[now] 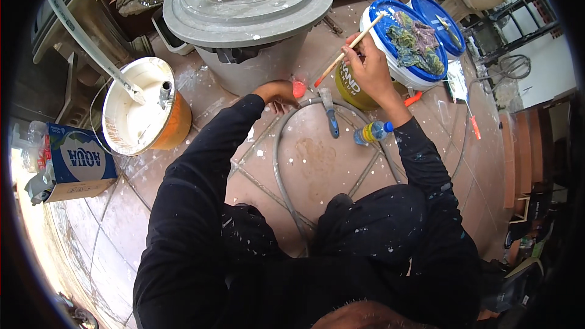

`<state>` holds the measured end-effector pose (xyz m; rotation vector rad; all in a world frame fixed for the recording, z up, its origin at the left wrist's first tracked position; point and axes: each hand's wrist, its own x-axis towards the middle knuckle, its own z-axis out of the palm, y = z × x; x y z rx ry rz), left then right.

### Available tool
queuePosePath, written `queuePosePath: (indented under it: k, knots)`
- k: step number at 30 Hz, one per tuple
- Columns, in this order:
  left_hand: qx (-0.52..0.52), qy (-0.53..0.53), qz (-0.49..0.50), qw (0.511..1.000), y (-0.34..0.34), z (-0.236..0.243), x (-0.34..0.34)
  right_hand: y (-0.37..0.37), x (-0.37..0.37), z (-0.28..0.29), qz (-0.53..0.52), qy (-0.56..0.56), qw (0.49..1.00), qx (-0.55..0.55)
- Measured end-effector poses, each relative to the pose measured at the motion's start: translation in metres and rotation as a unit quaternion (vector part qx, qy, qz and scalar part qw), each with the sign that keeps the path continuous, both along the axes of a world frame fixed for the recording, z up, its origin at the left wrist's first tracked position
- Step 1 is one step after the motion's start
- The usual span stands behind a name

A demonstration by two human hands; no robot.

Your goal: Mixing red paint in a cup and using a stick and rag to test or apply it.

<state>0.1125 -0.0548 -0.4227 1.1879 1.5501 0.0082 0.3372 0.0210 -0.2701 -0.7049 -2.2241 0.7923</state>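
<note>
My right hand (368,64) grips a thin wooden stick (350,45) whose lower tip is coated in orange-red paint. It hovers over a small olive-yellow paint can (352,88) on the tiled floor. My left hand (277,92) reaches down to the floor and holds a small orange-pink cup (298,89) beside the grey bin. Both arms wear black sleeves spattered with paint.
A big grey lidded bin (250,15) stands ahead. An orange bucket of white paint (143,106) and a blue-white carton (78,159) are at the left. White buckets with blue lids (414,36), a putty knife (329,113), a plastic bottle (373,131) and a hose (279,164) lie around.
</note>
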Motion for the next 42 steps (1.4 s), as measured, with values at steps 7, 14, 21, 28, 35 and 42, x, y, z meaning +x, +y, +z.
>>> queuePosePath:
  k: [7,14,21,28,35,42]
  knots:
    - [0.008,0.083,-0.01,0.996,0.003,-0.013,-0.007,0.014,-0.018,-0.047,-0.014,0.038,0.999,0.018]
    - [0.247,0.061,0.139,0.957,-0.008,-0.09,0.002,0.028,-0.045,-0.099,-0.001,0.003,1.0,0.001]
    - [0.313,0.079,0.222,0.92,0.003,-0.126,0.033,0.04,-0.057,-0.145,0.034,-0.069,0.997,-0.025]
    - [0.309,0.049,0.288,0.905,0.017,-0.132,0.043,0.039,-0.056,-0.153,0.012,-0.069,0.996,-0.062]
    - [0.357,0.085,0.307,0.878,0.034,-0.163,0.052,0.027,-0.058,-0.148,0.026,-0.085,0.992,-0.092]
    - [0.411,0.076,0.334,0.845,0.027,-0.138,0.061,0.027,-0.043,-0.124,0.046,-0.07,0.995,-0.052]
